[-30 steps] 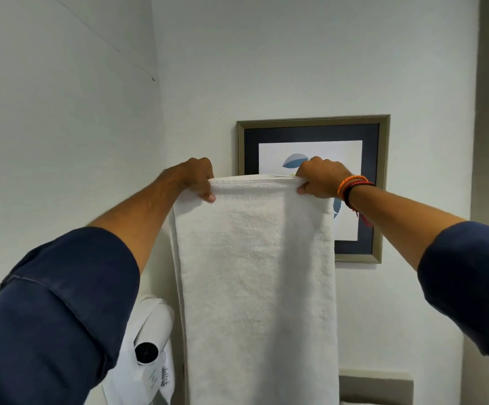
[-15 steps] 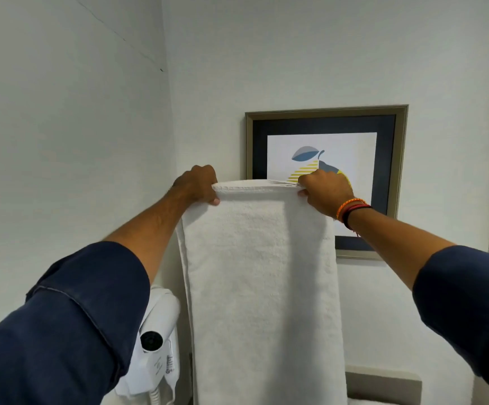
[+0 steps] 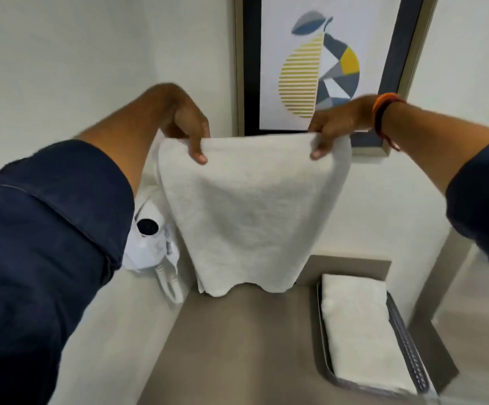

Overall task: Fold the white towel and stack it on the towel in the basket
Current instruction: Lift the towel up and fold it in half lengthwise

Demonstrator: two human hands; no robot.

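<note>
The person holds the white towel [image 3: 252, 211] in the air by its top edge, one hand at each upper corner. The left hand [image 3: 189, 127] pinches the left corner, the thumb in front and the other fingers [image 3: 198, 154] behind the cloth. The right hand [image 3: 332, 127] pinches the right corner in the same way. Both grips are closed on the towel. The towel hangs down already doubled, and its lower edge is just above the brown bench [image 3: 237, 346], or maybe touches it; this is hard to tell. On the right of the bench stands the basket [image 3: 409, 343], with a folded towel [image 3: 360, 325] lying flat inside it.

The step in hand seems to be the next fold, and the work looks about half done. To do it well, the person should keep the two corners at the same height, so the top edge stays straight and the sides hang parallel. It would be good to lay the lower half flat on the free part of the bench first, then bring the top edge down over it, edge on edge. The width should match the folded towel in the basket. A white hair dryer [image 3: 149, 244] hangs close at the left, so the cloth should stay clear of it.
</note>
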